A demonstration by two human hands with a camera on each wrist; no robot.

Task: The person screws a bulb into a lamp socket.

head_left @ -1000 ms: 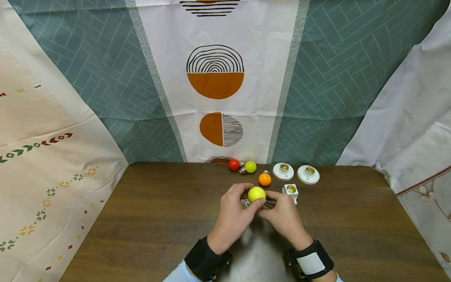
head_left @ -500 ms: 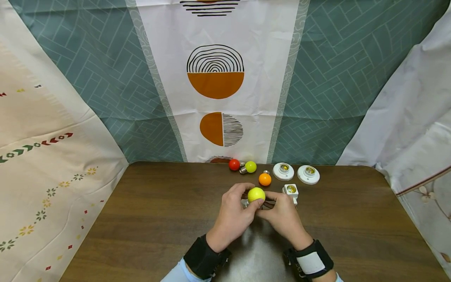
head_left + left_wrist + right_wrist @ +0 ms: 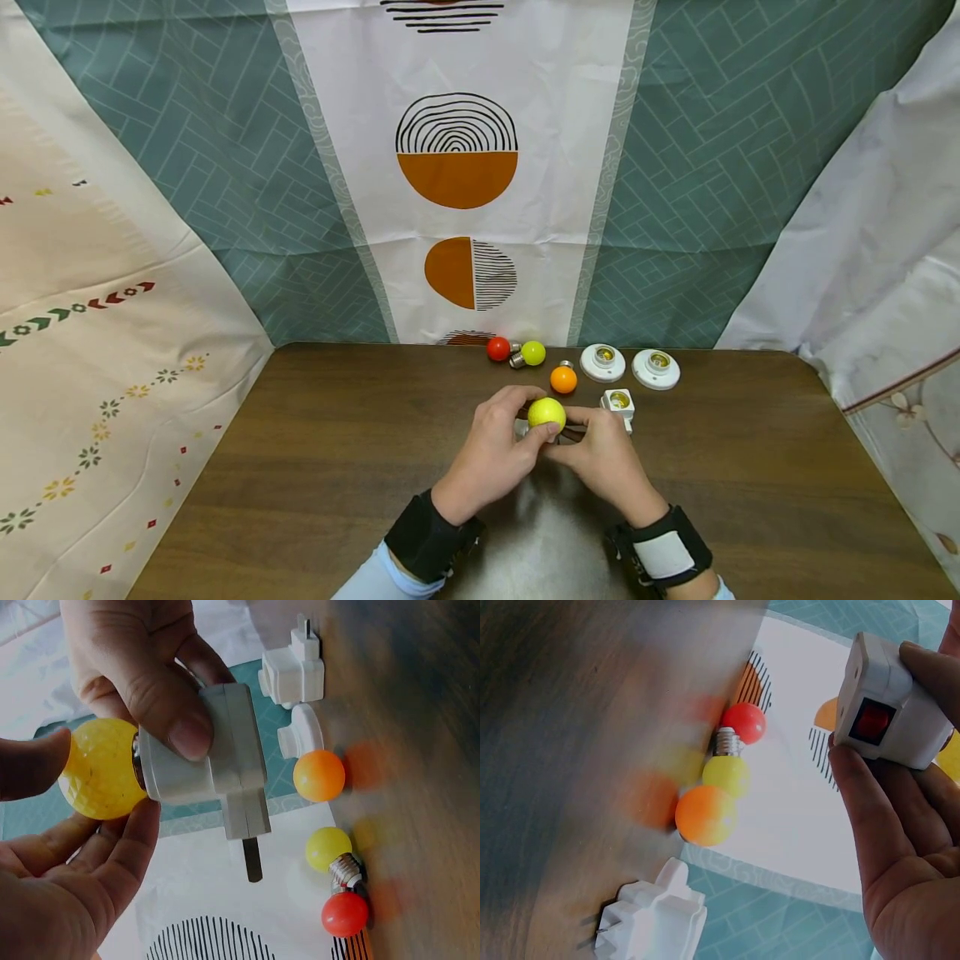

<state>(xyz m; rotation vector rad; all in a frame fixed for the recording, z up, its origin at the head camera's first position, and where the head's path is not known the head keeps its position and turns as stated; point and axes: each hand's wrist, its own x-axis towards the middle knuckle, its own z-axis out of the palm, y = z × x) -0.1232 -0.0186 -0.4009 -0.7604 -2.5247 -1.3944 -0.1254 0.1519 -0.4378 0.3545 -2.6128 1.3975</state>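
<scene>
My left hand (image 3: 491, 454) pinches a yellow light bulb (image 3: 101, 769) between thumb and fingers. The bulb's metal base sits at the mouth of a white plug-in lamp holder (image 3: 236, 735), mostly hidden inside it. Gripping that holder by its sides is my right hand (image 3: 603, 462); the right wrist view shows the holder's red rocker switch (image 3: 873, 721). A flat metal prong (image 3: 253, 860) sticks out from it. Both hands are raised above the table, near its middle. Just beyond them is an orange bulb (image 3: 564, 380).
A red bulb (image 3: 497, 348) and a yellow-green bulb (image 3: 533, 353) lie at the table's back edge. Two round white lamp holders (image 3: 589, 372) stand right of them. Another white plug-in holder (image 3: 626, 408) is behind my right hand. Patterned cloth (image 3: 525, 275) hangs behind the brown table (image 3: 337, 467).
My left forearm and wrist have shifted slightly left, and the left thumb has slid a little across the bulb. The right hand and the lamp holder stay nearly in place.
</scene>
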